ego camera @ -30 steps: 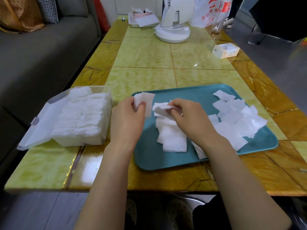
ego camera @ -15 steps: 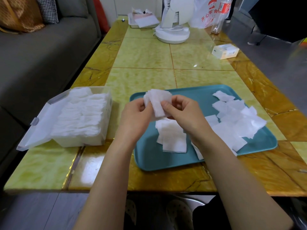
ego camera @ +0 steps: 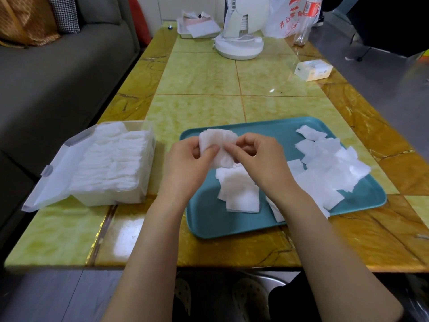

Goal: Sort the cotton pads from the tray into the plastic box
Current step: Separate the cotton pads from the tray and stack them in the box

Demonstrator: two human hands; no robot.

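Above the tray [ego camera: 232, 225], left hand [ego camera: 189, 165] and right hand [ego camera: 262, 162] both pinch a small pad stack [ego camera: 218, 145]; pads appear light, soft, easily fanned; grip opposite edges firmly.

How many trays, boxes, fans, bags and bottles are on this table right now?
Trays: 2, the teal tray and a white tray at the far end
Boxes: 2, the clear plastic box and a small carton
Fans: 1, the white fan
Bags: 1, the plastic bag
Bottles: 1, the bottle
Total: 7
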